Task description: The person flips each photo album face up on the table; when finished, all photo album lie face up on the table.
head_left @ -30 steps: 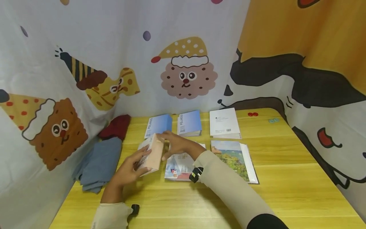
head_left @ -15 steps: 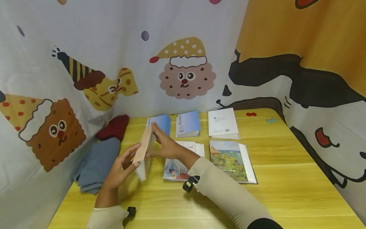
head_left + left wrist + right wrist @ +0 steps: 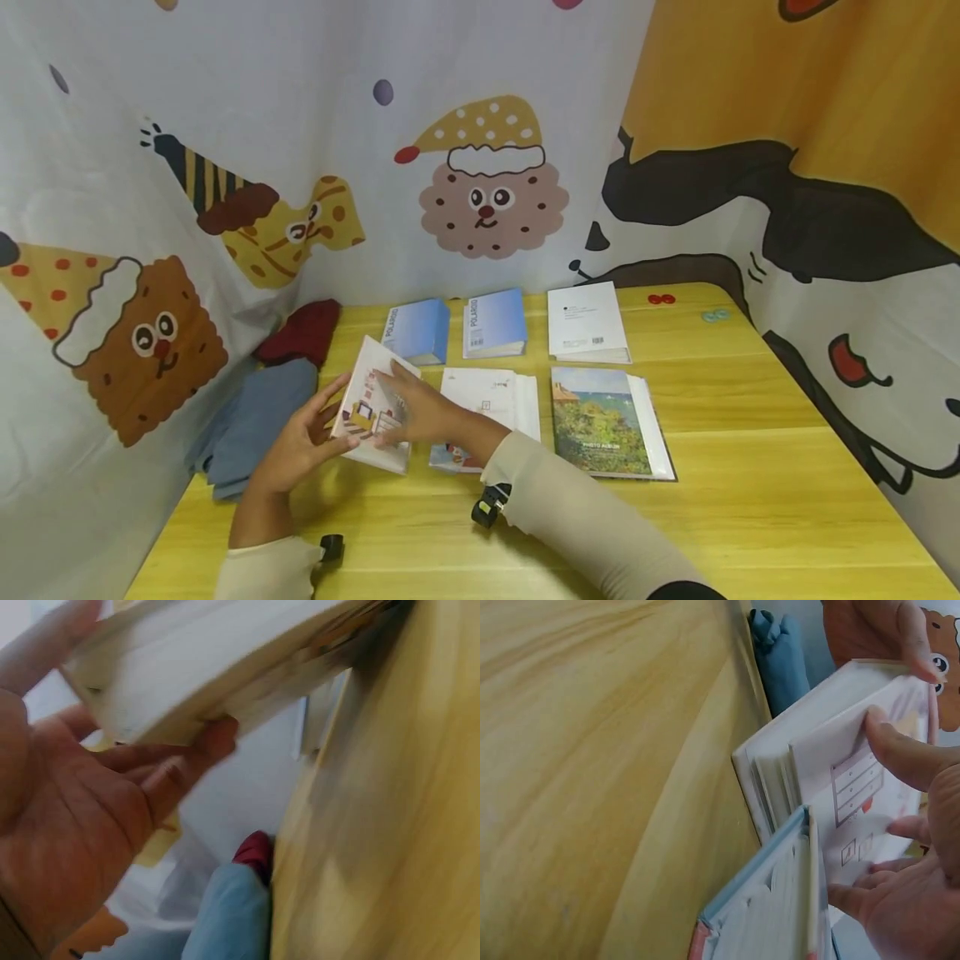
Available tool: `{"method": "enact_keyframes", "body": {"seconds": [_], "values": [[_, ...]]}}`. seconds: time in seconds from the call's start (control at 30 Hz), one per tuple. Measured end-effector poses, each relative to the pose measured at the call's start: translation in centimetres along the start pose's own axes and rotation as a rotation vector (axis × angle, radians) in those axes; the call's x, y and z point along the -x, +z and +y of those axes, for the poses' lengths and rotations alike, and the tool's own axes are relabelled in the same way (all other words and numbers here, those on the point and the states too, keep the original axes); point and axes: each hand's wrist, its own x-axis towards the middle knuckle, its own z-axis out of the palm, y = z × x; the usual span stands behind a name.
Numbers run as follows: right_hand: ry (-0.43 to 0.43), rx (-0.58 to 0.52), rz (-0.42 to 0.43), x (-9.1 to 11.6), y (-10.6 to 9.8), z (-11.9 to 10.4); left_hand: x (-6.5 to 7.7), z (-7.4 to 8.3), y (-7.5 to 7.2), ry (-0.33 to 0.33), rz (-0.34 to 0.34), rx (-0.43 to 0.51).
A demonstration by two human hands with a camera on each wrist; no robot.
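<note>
A small photo album (image 3: 371,408) with a white cover and printed drawings is tilted up over the left of the table. My left hand (image 3: 300,442) grips it along its left edge, thumb on the near side and fingers behind; the left wrist view shows the album's edge (image 3: 172,690) between thumb and fingers. My right hand (image 3: 423,408) lies against the cover, and in the right wrist view its thumb and spread fingers touch the printed face (image 3: 855,780). Beside it on the table lies a white album with a colourful lower part (image 3: 480,392), partly behind the right wrist.
Two blue albums, the left (image 3: 423,329) and the middle (image 3: 495,321), lie at the back with a white album (image 3: 588,321). A landscape-covered photo album (image 3: 603,421) lies front right. Folded blue-grey cloth (image 3: 262,417) and dark red cloth (image 3: 307,333) sit left. A patterned curtain (image 3: 337,83) hangs behind.
The album has turned in my hands, from its pinkish spine facing up to its illustrated cover showing. Both hands have shifted left, and my right hand has come onto the cover.
</note>
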Motion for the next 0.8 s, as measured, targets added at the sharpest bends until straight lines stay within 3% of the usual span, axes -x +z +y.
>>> {"method": "enact_keyframes", "body": {"seconds": [0.17, 0.27, 0.53, 0.8], "values": [[0.025, 0.075, -0.045, 0.3, 0.4, -0.1, 0.4, 0.5, -0.7, -0.168, 0.037, -0.202], [0.044, 0.111, -0.051, 0.4, 0.5, -0.2, 0.5, 0.4, -0.9, -0.226, 0.01, -0.232], [0.059, 0.167, -0.072, 0.6, 0.3, -0.4, 0.2, -0.4, -1.1, -0.249, -0.076, -0.203], [0.048, 0.241, -0.089, 0.7, -0.1, 0.1, -0.1, -1.2, -0.7, -0.326, -0.088, -0.13]]}}
